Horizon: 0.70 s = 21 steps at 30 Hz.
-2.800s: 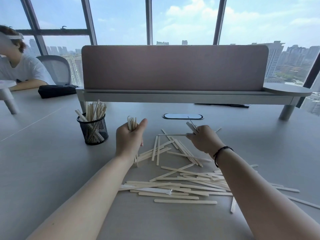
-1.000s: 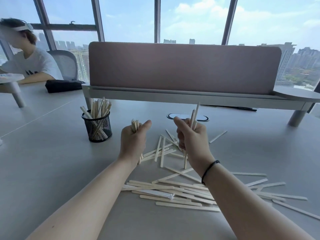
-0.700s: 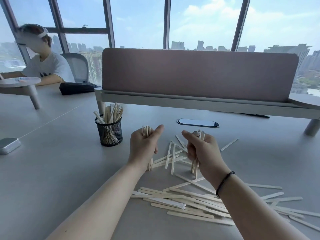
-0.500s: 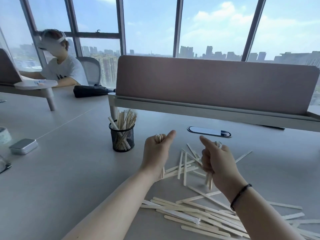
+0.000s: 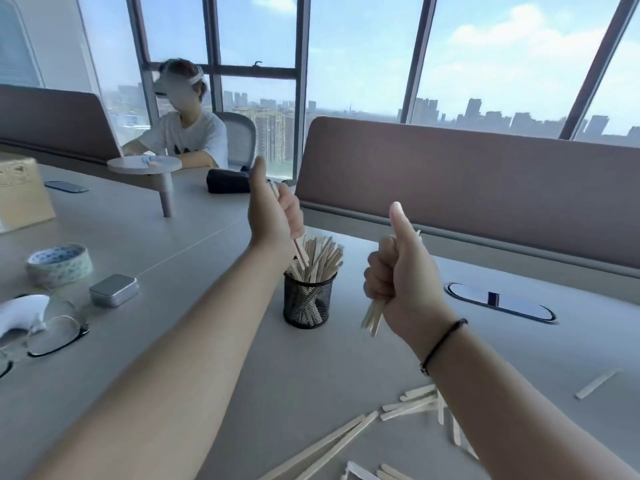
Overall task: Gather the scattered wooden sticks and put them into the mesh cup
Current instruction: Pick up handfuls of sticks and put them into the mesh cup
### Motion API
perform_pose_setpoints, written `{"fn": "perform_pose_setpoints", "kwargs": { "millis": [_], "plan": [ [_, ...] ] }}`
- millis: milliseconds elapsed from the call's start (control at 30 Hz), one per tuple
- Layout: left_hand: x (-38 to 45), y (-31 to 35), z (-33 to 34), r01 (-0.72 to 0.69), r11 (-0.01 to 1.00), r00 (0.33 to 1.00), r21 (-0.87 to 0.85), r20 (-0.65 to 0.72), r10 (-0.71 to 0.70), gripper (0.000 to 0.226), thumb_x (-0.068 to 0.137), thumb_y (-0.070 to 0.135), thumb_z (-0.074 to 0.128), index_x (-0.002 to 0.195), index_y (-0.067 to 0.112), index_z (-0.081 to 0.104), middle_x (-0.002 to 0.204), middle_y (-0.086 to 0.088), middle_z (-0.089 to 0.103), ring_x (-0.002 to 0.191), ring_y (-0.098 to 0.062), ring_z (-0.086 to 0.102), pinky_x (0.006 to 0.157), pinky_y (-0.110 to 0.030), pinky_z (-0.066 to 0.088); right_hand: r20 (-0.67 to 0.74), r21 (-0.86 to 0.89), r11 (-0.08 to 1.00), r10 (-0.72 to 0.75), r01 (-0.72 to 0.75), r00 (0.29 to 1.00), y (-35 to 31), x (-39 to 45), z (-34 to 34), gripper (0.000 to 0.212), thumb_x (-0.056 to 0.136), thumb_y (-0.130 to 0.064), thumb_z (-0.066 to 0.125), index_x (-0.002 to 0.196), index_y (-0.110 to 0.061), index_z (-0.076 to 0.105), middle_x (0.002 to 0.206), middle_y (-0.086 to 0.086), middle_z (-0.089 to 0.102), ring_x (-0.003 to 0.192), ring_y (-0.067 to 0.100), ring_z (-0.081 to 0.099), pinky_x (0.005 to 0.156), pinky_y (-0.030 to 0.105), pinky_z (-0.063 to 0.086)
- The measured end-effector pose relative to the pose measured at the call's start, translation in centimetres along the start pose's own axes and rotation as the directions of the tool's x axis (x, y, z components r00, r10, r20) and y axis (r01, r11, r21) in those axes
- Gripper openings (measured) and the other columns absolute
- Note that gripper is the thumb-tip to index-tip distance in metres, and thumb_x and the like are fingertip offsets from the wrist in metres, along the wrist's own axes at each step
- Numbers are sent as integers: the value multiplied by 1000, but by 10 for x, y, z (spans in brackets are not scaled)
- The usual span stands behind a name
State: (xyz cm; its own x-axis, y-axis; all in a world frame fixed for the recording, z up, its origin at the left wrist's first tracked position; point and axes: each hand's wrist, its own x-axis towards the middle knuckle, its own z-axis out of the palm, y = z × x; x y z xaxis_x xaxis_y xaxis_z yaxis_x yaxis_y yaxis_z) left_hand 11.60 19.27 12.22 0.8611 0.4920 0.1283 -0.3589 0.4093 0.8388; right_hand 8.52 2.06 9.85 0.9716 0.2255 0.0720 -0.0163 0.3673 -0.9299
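A black mesh cup point(image 5: 307, 302) stands on the grey table, packed with several upright wooden sticks point(image 5: 322, 259). My left hand point(image 5: 275, 213) hovers just above the cup and grips a small bundle of sticks whose lower ends reach down to the cup's rim. My right hand point(image 5: 401, 280) is to the right of the cup, thumb up, and grips another bundle of sticks that pokes out below the fist point(image 5: 372, 318). Several loose sticks point(image 5: 412, 405) lie scattered on the table near the bottom edge, partly hidden by my right forearm.
At the left lie a roll of tape point(image 5: 59, 265), a small metal tin point(image 5: 113, 291), glasses point(image 5: 52, 336) and a cardboard box point(image 5: 20, 194). A desk divider point(image 5: 467, 181) stands behind the cup. A person sits at the far left desk. A cable port point(image 5: 500, 301) is at the right.
Both hands have lifted and moved left toward the mesh cup with their stick bundles. My left hand is now above the cup. The view has swung left and up.
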Motion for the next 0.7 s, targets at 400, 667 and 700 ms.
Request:
{"fn": "perform_pose_setpoints", "kwargs": {
  "millis": [400,667,700],
  "plan": [
    [19,-44,-17,-246,688,969,683,192,156,27,93,19,42,78,12,63,58,-3,64,59,-18,61,60,-30,45,111,184,980,-98,77,989,6,68,54,55,99,-51,36,64,-17,10,56,0,8,50,18,5,48,31,9],
    [22,-72,-52,-523,247,817,816,399,415,39,97,36,37,86,16,69,97,-5,70,103,-28,57,79,-39,48,-108,13,996,-87,89,990,15,99,77,60,98,-28,42,40,-22,28,43,-2,27,41,18,20,47,28,23],
    [22,-72,-55,-542,257,794,800,387,468,41,97,37,38,88,15,71,99,-5,71,104,-27,58,81,-39,48,-106,-16,996,-84,83,991,18,99,78,61,98,-28,41,39,-22,29,43,-2,28,41,18,22,48,29,25]
  ]
}}
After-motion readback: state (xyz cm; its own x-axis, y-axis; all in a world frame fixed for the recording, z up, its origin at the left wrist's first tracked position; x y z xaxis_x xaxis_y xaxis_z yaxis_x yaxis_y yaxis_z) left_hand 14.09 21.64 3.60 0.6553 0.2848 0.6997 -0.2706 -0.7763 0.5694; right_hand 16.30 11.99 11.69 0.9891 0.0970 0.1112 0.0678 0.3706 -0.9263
